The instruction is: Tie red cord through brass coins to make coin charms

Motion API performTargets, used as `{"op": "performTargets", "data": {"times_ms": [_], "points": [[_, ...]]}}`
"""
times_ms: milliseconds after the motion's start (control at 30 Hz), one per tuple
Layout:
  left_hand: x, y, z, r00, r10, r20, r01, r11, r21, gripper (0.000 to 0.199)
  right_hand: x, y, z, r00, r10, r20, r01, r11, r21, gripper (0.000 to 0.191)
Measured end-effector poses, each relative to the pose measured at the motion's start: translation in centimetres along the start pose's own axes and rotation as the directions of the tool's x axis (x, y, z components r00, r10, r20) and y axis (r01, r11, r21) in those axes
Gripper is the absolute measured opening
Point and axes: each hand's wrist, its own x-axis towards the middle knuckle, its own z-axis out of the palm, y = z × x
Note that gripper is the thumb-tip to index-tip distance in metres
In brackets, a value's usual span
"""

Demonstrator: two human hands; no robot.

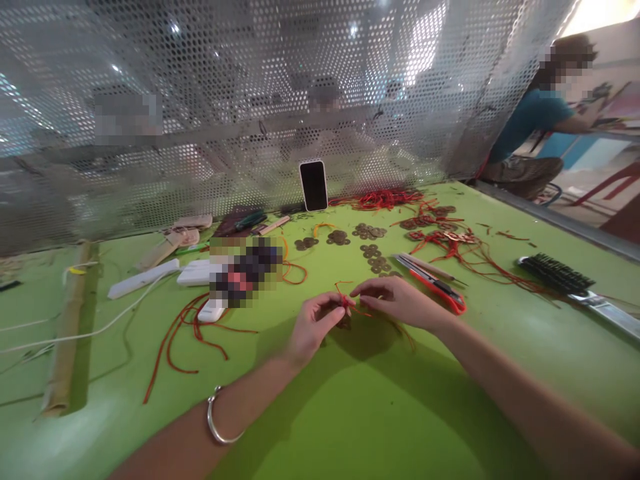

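A small red cord knot [345,302] is pinched between the thumb and fingers of my left hand [313,323], with loose cord ends sticking out. Dark coins [344,323] show just beneath it, partly hidden by the fingers. My right hand [395,301] is close by on the right, its fingers bent and the thumb and index tips apart at the knot's edge. I see nothing plainly gripped in it. Beyond the hands lie small groups of holed bronze coins [370,231]. A red utility knife [435,287] rests past my right wrist.
A phone [314,187] leans on the perforated metal screen [225,133]. Red cords [385,199] lie at the back, others [173,340] on the left. A black brush [557,272] is at right, a bamboo piece [67,340] at left. A person [535,120] sits beyond the right edge.
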Motion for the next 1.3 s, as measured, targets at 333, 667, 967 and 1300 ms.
{"op": "performTargets", "data": {"times_ms": [333,667,967,1300], "points": [[0.1,0.1,0.1,1.0,-0.016,-0.006,0.016,1.0,-0.006,0.017,0.0,-1.1,1.5,0.999,-0.028,0.024,0.022,0.976,0.217,0.027],[0.0,0.0,0.0,1.0,-0.014,0.019,0.014,1.0,0.004,0.014,0.0,-0.8,1.8,0.997,-0.047,0.065,0.026,0.955,0.296,0.013],[0.1,-0.1,0.2,0.999,-0.009,-0.033,0.008,0.999,-0.035,0.017,-0.1,-0.7,1.7,0.997,-0.072,-0.009,0.072,0.97,0.231,0.007],[0.3,-0.3,0.2,0.987,0.002,-0.16,0.009,0.997,0.071,0.022,-0.7,-1.7,1.2,0.978,-0.181,-0.102,0.181,0.983,-0.005,0.008]]}}
